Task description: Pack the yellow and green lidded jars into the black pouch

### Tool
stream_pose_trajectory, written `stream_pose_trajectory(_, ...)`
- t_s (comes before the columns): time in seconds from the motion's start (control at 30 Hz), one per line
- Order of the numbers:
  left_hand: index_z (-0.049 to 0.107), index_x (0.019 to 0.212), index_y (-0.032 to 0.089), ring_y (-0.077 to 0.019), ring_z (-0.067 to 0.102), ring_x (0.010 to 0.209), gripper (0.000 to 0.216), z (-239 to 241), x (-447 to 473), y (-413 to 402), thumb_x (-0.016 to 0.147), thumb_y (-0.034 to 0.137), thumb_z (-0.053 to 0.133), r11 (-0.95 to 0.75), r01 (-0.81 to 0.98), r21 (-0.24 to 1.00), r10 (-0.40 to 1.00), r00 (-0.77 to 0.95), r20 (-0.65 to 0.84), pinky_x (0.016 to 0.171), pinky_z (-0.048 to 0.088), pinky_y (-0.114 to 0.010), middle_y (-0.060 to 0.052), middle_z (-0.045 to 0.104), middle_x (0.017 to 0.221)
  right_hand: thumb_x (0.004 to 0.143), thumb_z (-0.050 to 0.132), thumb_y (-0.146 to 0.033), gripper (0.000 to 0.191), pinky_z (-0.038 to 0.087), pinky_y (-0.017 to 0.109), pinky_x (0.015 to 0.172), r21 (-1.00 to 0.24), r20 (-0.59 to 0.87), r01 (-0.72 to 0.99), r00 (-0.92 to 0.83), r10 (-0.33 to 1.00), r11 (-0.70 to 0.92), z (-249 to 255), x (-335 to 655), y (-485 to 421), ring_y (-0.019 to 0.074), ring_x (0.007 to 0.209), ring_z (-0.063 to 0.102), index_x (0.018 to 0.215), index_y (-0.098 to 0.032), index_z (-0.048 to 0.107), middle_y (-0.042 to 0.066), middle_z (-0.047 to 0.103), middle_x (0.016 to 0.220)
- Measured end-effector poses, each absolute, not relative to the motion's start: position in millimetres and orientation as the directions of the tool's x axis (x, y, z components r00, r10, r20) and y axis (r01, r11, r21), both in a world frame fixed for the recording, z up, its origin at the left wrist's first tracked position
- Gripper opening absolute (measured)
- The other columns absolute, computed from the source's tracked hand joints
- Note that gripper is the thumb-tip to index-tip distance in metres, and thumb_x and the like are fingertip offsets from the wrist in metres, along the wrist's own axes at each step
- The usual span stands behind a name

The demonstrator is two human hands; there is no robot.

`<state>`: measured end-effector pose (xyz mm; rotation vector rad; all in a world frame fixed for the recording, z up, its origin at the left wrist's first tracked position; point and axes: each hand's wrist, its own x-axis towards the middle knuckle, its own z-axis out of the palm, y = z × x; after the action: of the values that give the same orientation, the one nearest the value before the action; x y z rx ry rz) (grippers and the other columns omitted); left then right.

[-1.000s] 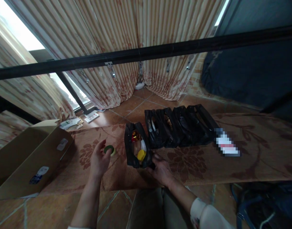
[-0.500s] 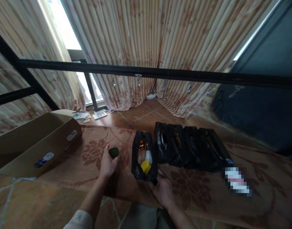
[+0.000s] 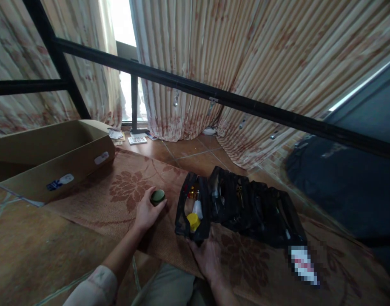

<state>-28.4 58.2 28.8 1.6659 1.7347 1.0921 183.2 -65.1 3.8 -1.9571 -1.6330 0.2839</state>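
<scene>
My left hand (image 3: 146, 214) is closed around a small round container with a green top (image 3: 157, 196), upright at the cloth; its lower part is hidden by the fingers. To the right stands an open black mesh pouch (image 3: 205, 199). My right hand (image 3: 209, 257) grips the near end of this pouch, with its fingertips partly hidden under the edge. Inside the pouch show a yellow round cap (image 3: 193, 222), a small white bottle (image 3: 197, 208) and a shiny gold item (image 3: 192, 193).
More black pouches (image 3: 258, 208) stand in a row to the right, beside a blurred white-and-red patch (image 3: 303, 264). An open cardboard box (image 3: 80, 163) is at the left. A patterned brown cloth (image 3: 127, 168) lies beneath. Behind run a black metal bar (image 3: 182, 83) and curtains (image 3: 195, 34).
The view has tilted and shifted. The green-topped container has tipped slightly, showing more of its top and rim. Both hands keep their holds.
</scene>
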Motion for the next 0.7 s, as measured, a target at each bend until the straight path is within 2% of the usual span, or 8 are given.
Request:
stream_pose_trajectory(0.1, 0.043, 0.129, 0.019, -0.0249, 0.059, 0.108, 0.062, 23, -9, 50, 0.074, 0.038, 0.064, -0.130, 0.549, 0.826, 0.978, -0.063, 0.196, 0.093, 0.046, -0.039, -0.010, 0.060, 0.119, 0.078, 0.063, -0.039, 0.061, 0.051, 0.040, 0.084, -0.567, 0.201, 0.822, 0.192, 0.961, -0.046, 6, 185, -64, 0.0292, 0.102, 0.063, 0.131, -0.019, 0.043, 0.017, 0.057, 0.125)
stream_pose_trajectory(0.27, 0.043, 0.129, 0.015, -0.0258, 0.057, 0.105, 0.061, 22, 17, 39, 0.073, 0.028, 0.062, -0.206, 0.542, 0.815, 0.973, 0.022, 0.231, 0.093, 0.045, -0.041, -0.012, 0.059, 0.114, 0.080, 0.059, -0.032, 0.066, 0.042, 0.043, 0.101, -0.636, 0.172, 0.771, 0.085, 0.982, 0.045, 12, 191, -64, 0.0255, 0.126, 0.046, 0.139, -0.022, 0.033, 0.010, 0.049, 0.137)
stream_pose_trajectory(0.4, 0.043, 0.130, 0.014, -0.0261, 0.057, 0.102, 0.062, 26, 21, 37, 0.072, 0.028, 0.061, -0.152, 0.554, 0.819, 0.978, -0.034, 0.204, 0.090, 0.046, -0.041, -0.013, 0.059, 0.110, 0.079, 0.059, -0.027, 0.068, 0.044, 0.040, 0.101, -0.768, 0.133, 0.640, 0.138, 0.981, 0.015, 14, 184, -62, 0.0227, 0.124, 0.049, 0.141, -0.022, 0.031, 0.009, 0.052, 0.134)
stream_pose_trajectory(0.5, 0.043, 0.130, 0.016, -0.0264, 0.056, 0.105, 0.064, 25, 19, 38, 0.070, 0.027, 0.062, -0.167, 0.550, 0.819, 0.976, -0.026, 0.216, 0.092, 0.045, -0.041, -0.012, 0.059, 0.111, 0.077, 0.059, -0.024, 0.062, 0.045, 0.037, 0.098, -0.843, 0.153, 0.537, 0.173, 0.973, 0.037, 16, 171, -57, 0.0213, 0.119, 0.053, 0.136, -0.023, 0.037, 0.008, 0.058, 0.127)
stream_pose_trajectory(0.63, 0.042, 0.130, 0.017, -0.0265, 0.055, 0.110, 0.064, 19, 18, 39, 0.070, 0.028, 0.063, -0.168, 0.522, 0.836, 0.975, -0.038, 0.219, 0.096, 0.044, -0.041, -0.012, 0.057, 0.117, 0.079, 0.054, -0.021, 0.043, 0.047, 0.036, 0.095, -0.852, 0.176, 0.521, 0.182, 0.967, 0.057, 17, 157, -52, 0.0209, 0.112, 0.057, 0.122, -0.024, 0.050, 0.006, 0.062, 0.118)
stream_pose_trajectory(0.7, 0.042, 0.131, 0.017, -0.0266, 0.054, 0.112, 0.066, 17, 18, 40, 0.070, 0.030, 0.064, -0.170, 0.509, 0.844, 0.975, -0.039, 0.220, 0.097, 0.043, -0.041, -0.012, 0.056, 0.121, 0.078, 0.055, -0.021, 0.045, 0.044, 0.038, 0.098, -0.827, 0.209, 0.559, 0.201, 0.957, 0.063, 16, 155, -52, 0.0220, 0.116, 0.054, 0.123, -0.023, 0.048, 0.008, 0.059, 0.123)
